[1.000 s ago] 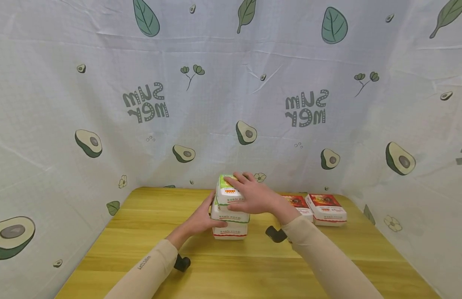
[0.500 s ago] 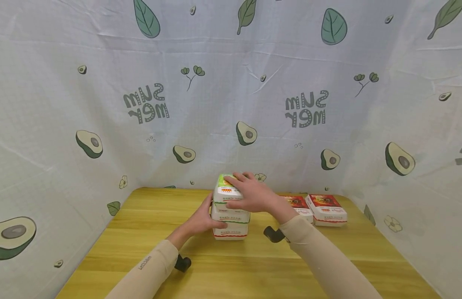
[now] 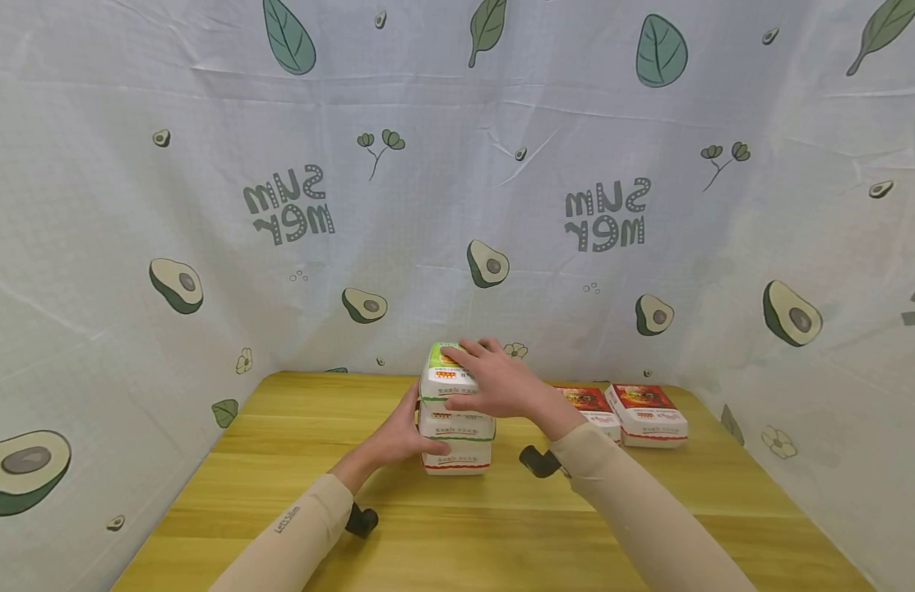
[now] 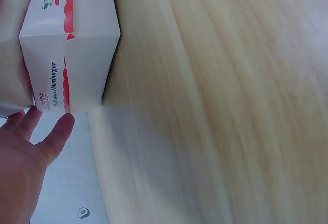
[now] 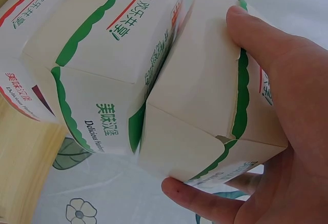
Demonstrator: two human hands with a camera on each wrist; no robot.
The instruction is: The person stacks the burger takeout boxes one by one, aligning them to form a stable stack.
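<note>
Top box [image 3: 445, 380] sits, seemingly tilted, on the lower boxes [image 3: 468, 452], toward the table's [image 3: 331, 411] far edge. Right hand [image 3: 497, 385] grips it; left hand [image 3: 392, 434] clasps the lower boxes. Judged light, crushable card; hold opposite sides gently.

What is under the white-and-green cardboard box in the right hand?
A second green-trimmed white cardboard box, then a red-trimmed white cardboard box on the yellow wooden table. Both boxes' tops are mostly covered.

The boxes [image 3: 460, 422] look like smooth paperboard, the tabletop [image 3: 531, 534] grained wood, the backdrop [image 3: 442, 205] creased cloth.
</note>
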